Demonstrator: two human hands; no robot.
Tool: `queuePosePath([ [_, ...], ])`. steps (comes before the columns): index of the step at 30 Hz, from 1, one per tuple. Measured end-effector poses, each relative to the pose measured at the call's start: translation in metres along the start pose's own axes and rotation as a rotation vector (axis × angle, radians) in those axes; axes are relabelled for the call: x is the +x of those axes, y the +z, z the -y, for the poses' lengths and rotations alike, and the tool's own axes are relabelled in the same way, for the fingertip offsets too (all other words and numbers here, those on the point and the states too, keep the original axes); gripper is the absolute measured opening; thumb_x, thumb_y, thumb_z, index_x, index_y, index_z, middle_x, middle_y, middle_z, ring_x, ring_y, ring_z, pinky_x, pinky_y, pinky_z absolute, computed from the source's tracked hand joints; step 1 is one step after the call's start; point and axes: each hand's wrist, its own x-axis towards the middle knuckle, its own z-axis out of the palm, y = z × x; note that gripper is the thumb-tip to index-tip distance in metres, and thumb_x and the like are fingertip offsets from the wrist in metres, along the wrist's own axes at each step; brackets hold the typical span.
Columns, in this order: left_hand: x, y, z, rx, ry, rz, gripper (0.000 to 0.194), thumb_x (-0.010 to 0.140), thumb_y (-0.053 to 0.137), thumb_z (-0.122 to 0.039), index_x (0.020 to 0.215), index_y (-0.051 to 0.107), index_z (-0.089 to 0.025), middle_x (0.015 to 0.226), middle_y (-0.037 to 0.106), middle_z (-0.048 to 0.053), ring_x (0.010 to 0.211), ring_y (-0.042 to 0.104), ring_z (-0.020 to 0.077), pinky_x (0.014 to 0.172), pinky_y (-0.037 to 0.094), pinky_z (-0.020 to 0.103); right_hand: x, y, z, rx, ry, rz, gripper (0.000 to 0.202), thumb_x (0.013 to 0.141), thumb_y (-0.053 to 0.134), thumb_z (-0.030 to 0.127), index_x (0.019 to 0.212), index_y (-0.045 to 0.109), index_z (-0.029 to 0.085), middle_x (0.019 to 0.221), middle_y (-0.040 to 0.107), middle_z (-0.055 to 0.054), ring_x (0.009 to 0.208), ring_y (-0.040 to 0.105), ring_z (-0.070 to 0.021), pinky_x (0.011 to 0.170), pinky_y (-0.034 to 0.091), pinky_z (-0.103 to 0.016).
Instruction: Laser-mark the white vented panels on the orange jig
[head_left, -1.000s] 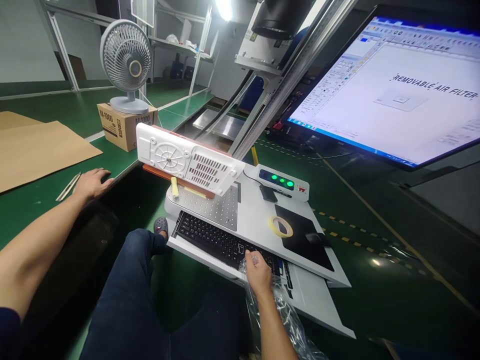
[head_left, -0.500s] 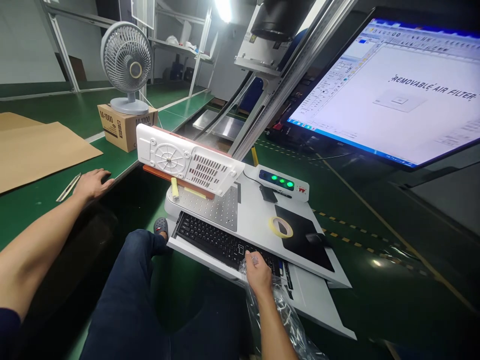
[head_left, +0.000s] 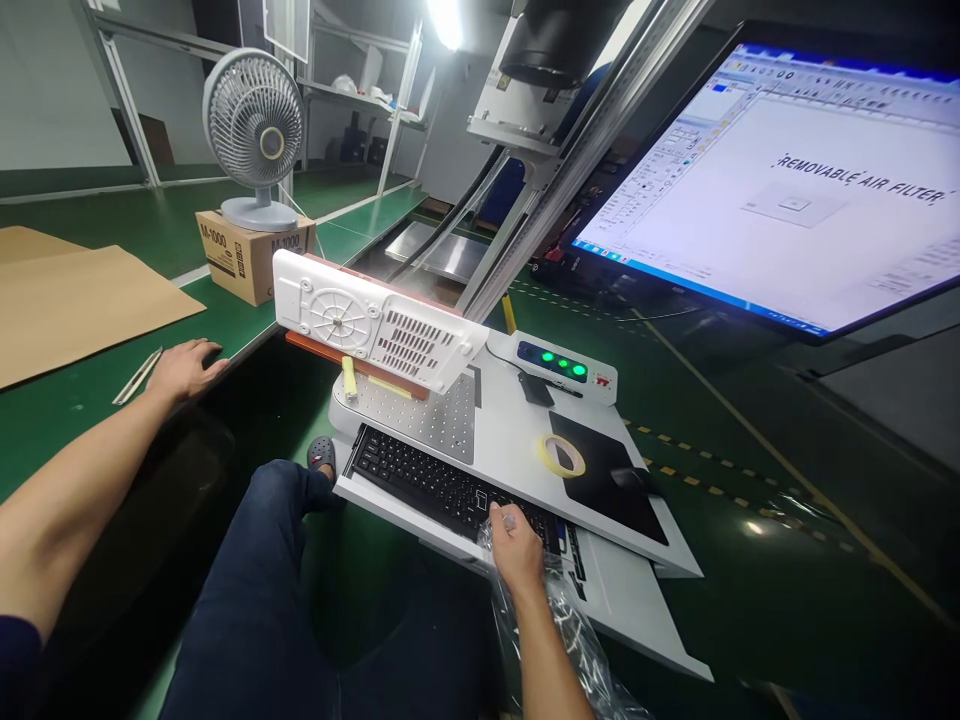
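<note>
Film of clear plastic (head_left: 582, 637), presumably light, limp, slippery and best taken by a gathered fold, hangs clamped in the right hand (head_left: 517, 547) at the front edge of the keyboard tray (head_left: 637, 600), left hand (head_left: 184, 370) lying unclenched near the edge of the bench (head_left: 75, 405).

A dark navy sleeve (head_left: 16, 645) ends near the left elbow (head_left: 45, 570); the left hand (head_left: 184, 370) and right hand (head_left: 516, 545) are bare; dark blue, denim-like trousers (head_left: 244, 590) show faint creases; a grey clog (head_left: 321, 452), pierced with round holes, bears a small red mark (head_left: 316, 461).
</note>
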Motion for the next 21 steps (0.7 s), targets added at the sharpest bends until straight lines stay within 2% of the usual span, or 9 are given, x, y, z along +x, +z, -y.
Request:
queuePosePath([
  [13, 0.0023, 0.0049, 0.0043, -0.032, -0.012, -0.022, 0.083, 0.097, 0.034, -0.075, 0.147, 0.069, -0.019, 0.163, 0.059, 0.018, 0.151, 0.054, 0.0433, 0.128, 0.042, 0.055, 0.0012, 0.0004, -0.0004, -0.008, -0.007, 0.004, 0.045, 0.092, 0.041, 0.069, 0.077, 0.049, 0.028, 0.068, 0.057, -0.004, 0.064, 0.044, -0.0214, 0.064, 0.029, -0.032],
  [21, 0.0045, 0.0072, 0.005, 0.004, -0.004, -0.008, 0.085, 0.098, 0.029, -0.074, 0.148, 0.068, -0.017, 0.163, 0.059, 0.02, 0.152, 0.054, 0.0435, 0.126, 0.044, 0.057, 0.0002, -0.0005, 0.0016, -0.015, 0.011, 0.002, 0.044, 0.092, 0.04, 0.069, 0.077, 0.049, 0.028, 0.068, 0.059, -0.005, 0.064, 0.044, -0.0221, 0.063, 0.028, -0.033],
])
